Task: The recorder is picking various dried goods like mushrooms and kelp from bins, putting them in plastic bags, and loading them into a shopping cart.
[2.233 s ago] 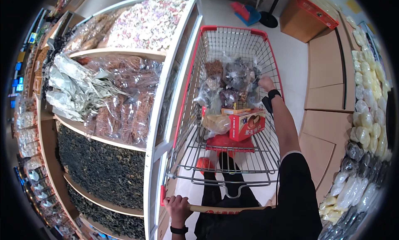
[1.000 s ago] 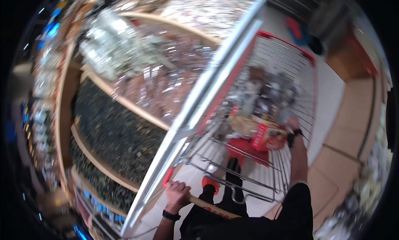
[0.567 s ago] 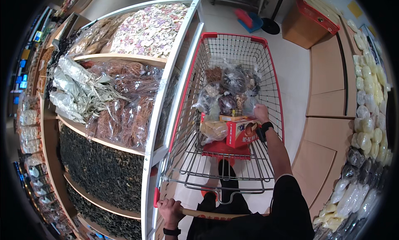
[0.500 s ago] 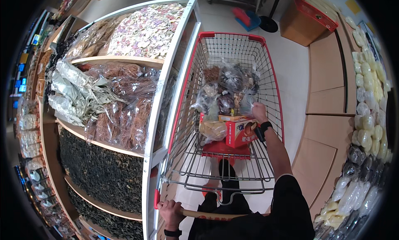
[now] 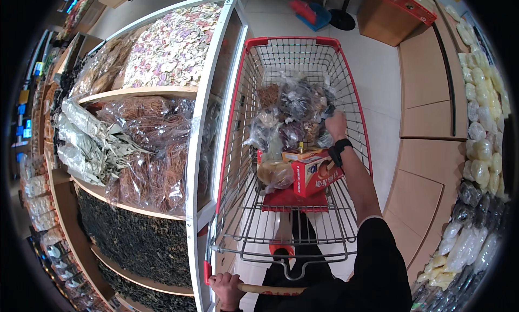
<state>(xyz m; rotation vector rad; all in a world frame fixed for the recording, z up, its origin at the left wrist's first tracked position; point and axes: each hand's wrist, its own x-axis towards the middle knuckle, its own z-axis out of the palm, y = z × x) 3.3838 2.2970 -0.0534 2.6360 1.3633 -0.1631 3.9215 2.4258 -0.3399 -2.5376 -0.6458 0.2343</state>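
Grips tan cylindrical cart handle (image 5: 273, 289) with left hand (image 5: 227, 290) wrapped round, reaches curled right hand (image 5: 336, 127) beside clear plastic bags (image 5: 295, 102) inside red-rimmed metal wire cart (image 5: 328, 41) — cannot tell if holding one — any lift likely calling for careful separation.

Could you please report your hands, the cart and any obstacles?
Left hand gripping push handle. Right hand inside shopping cart by plastic bags, grip unclear. Red carton also aboard. White-framed display stand close on cart's left.

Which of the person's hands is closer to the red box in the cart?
Right. The right hand is beside the bags, just beyond the red box; the left hand is farther off, gripping the cart handle.
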